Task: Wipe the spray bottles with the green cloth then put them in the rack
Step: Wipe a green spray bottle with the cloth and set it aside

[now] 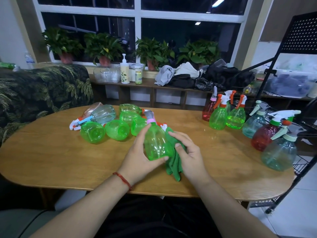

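Between the curled left hand (138, 158) fingers the spray bottle (157, 143) may slip if the right hand (189, 152), gripping the green cloth (174, 166), rubs hard

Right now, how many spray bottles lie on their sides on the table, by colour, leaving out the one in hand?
Green bottles: 5
Teal bottle: 1
Pinkish bottle: 1
Total: 7

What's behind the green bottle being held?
Green bottles lying on their sides on the table. The right hand holds the green cloth against the held bottle; how far the cloth reaches behind is hidden.
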A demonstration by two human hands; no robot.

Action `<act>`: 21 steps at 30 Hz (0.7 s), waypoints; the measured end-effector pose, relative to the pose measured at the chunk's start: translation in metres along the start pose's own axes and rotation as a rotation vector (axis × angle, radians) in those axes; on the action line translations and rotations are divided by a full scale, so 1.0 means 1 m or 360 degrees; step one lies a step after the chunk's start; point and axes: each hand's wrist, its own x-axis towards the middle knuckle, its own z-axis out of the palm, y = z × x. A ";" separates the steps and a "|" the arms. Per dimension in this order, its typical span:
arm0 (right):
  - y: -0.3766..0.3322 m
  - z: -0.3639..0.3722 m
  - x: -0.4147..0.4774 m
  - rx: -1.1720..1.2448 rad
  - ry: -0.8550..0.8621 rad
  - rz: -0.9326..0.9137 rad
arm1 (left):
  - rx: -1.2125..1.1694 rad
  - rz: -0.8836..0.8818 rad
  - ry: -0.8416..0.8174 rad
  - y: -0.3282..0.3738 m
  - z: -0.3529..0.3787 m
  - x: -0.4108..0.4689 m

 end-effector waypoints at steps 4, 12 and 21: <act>0.000 0.003 -0.003 -0.0189 -0.0084 -0.0211 | -0.0046 -0.0123 0.0189 -0.008 -0.001 0.004; -0.003 0.001 0.002 0.0031 0.0038 0.0144 | -0.0089 -0.0019 -0.0257 0.004 -0.006 -0.004; -0.005 -0.004 0.004 0.0255 0.0135 0.0385 | -0.0041 0.0013 -0.0492 0.008 -0.003 -0.006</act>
